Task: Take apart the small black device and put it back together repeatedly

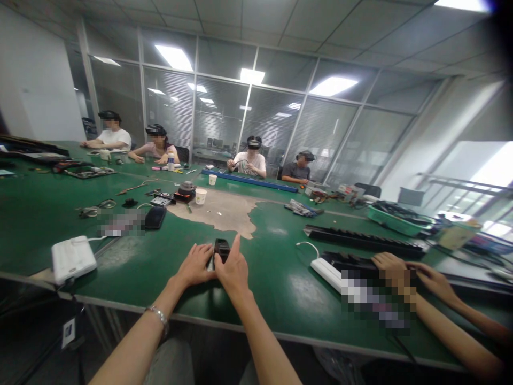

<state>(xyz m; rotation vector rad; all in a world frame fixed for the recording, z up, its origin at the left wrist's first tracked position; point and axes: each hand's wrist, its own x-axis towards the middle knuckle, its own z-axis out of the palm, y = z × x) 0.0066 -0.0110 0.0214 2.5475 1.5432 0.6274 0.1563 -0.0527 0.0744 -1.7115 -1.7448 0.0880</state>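
Note:
A small black box-shaped device (222,246) rests on the green table (280,299) near its front edge, between my two hands. My left hand (197,266) lies along its left side, with the fingers against it. My right hand (236,271) grips it from the right. The right thumb is on the near part of the device and the right index finger points forward, away from it. The hands cover the device's lower part, where a light-coloured strip shows at the left.
On the left are a white power box (74,259) and a black phone (155,218). Paper cups (201,196) stand ahead. At right, a co-worker's hands (395,272) rest on a long black part, beside a white strip (326,274). Several people sit across the table.

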